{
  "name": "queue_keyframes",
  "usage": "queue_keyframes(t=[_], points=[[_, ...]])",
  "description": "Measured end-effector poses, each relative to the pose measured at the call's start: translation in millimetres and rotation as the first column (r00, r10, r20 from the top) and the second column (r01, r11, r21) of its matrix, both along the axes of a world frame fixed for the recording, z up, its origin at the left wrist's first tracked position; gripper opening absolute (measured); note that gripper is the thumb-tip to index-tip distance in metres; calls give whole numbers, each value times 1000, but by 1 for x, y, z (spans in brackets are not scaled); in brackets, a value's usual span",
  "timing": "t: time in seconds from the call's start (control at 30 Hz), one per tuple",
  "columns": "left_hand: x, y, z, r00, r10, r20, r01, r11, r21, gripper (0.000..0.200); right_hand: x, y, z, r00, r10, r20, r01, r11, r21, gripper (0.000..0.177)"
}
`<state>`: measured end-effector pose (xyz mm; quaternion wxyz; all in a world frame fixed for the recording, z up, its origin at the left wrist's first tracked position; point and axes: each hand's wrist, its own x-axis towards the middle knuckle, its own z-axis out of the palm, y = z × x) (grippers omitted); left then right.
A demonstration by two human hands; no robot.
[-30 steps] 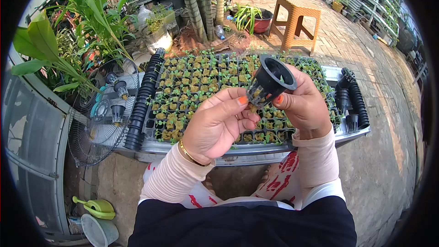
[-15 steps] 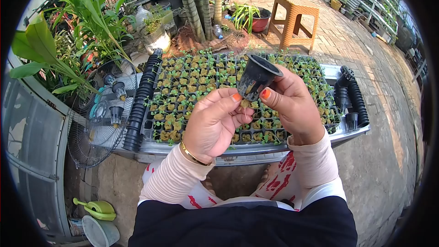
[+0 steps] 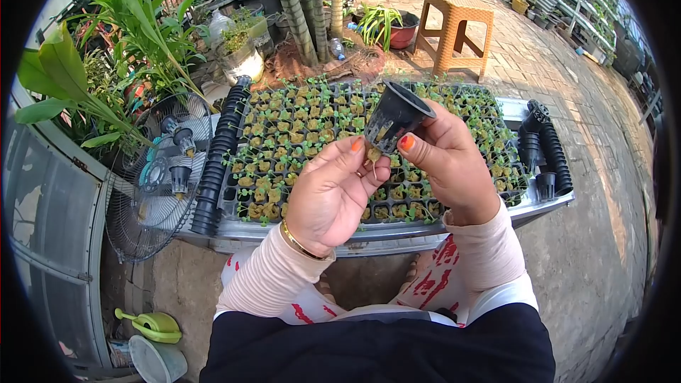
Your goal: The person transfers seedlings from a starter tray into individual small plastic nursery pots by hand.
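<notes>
My right hand (image 3: 454,163) is closed round a black net pot (image 3: 397,117), held tilted above the seedling trays with its mouth toward the upper right. A yellowish plug (image 3: 374,154) pokes out at the pot's base, and a thin pale strand hangs from it. My left hand (image 3: 330,188) has thumb and fingers closed about that lower end, the thumb at the pot's side. The pot's inside looks dark; its contents cannot be made out. Below are black seedling trays (image 3: 284,135) filled with yellowish plugs and small green seedlings.
Stacks of black net pots (image 3: 221,163) lie left of the trays, with another stack (image 3: 555,156) at the right. A fan grille (image 3: 159,184) at the left carries several pots. Beyond stand a woven-look stool (image 3: 457,28) and potted plants. A green watering can (image 3: 156,326) sits lower left.
The net pot has shifted slightly left. My left thumb has moved up and left along the pot's base, so more of the plug and strand shows.
</notes>
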<state>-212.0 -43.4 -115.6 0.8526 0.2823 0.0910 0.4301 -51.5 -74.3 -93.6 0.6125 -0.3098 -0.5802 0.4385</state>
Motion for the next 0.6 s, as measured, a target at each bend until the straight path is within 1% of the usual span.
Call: queue_keyframes(t=[0.03,0.1,0.23,0.3,0.33,0.4,0.43,0.47,0.5,0.53,0.57,0.6], points=[[0,0,0,1000,-2,-1,2,1000,0,15,0,-1,0,1000,-2,-1,2,1000,0,35],[-3,1,-1,996,-38,81,42,998,-52,17,-2,-2,2,1000,-7,-19,7,1000,-2,35],[-4,1,2,997,-51,53,52,998,-31,20,-3,-6,4,1000,11,-23,-11,1000,-3,36],[-4,4,3,998,-58,-9,58,998,32,22,1,-7,6,999,32,-40,-32,999,-15,37],[-5,7,4,998,-60,-11,60,998,32,22,4,-6,7,999,30,-42,-30,999,-15,37],[-7,14,4,987,90,-136,-47,955,292,24,12,-4,9,998,49,38,-49,999,15,37],[-11,22,2,983,90,-159,-26,931,364,29,9,-5,10,1000,23,-3,-23,999,-24,36],[-12,21,4,983,90,-158,-27,931,364,29,10,-4,9,1000,24,-2,-24,999,-24,36],[-12,20,8,957,216,-191,-90,854,513,32,11,-3,7,984,-69,166,67,998,17,35],[-13,19,12,918,342,-202,-136,748,650,37,12,-3,6,931,-165,325,149,986,72,35],[-16,20,15,909,362,-205,-120,701,703,51,10,-5,10,832,-289,474,236,957,170,34],[-16,21,15,909,363,-205,-121,700,704,51,8,-6,11,832,-289,474,235,957,171,34]])
